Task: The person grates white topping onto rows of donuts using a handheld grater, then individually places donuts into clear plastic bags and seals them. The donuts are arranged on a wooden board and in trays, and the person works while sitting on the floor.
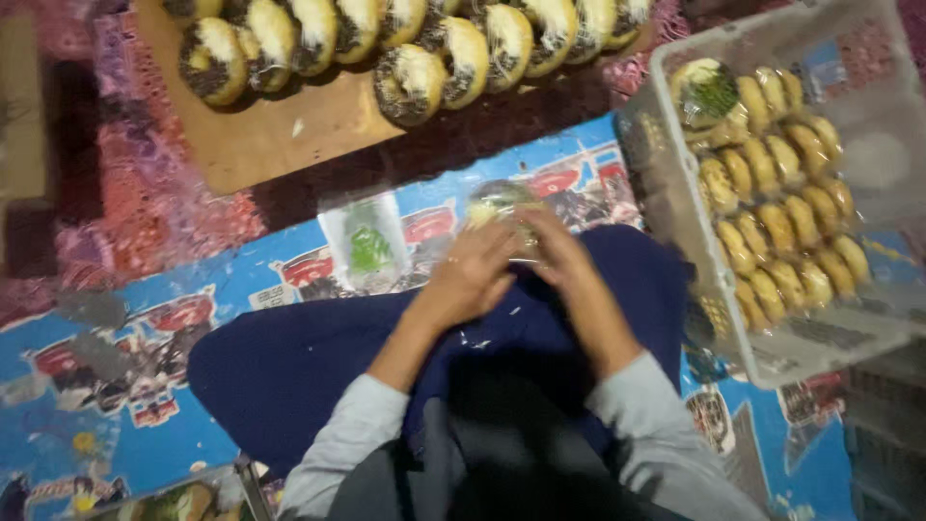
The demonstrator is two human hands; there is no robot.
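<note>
My left hand (471, 273) and my right hand (558, 253) meet over my lap, both closed around a donut in a clear plastic wrapper (499, 205). The wrapped donut sits just above my fingers, partly hidden by them. I sit on a dark blue cloth (309, 357) that covers my knees. A stack of empty clear plastic bags (365, 241) with a green mark lies just left of my hands on the blue printed mat (125, 386).
A wooden board (280, 125) at the top carries several chocolate-sprinkled donuts (424, 58). On the right a pale plastic crate (772, 347) holds rows of wrapped donuts (781, 193). More wrapped items (174, 504) lie at the bottom left.
</note>
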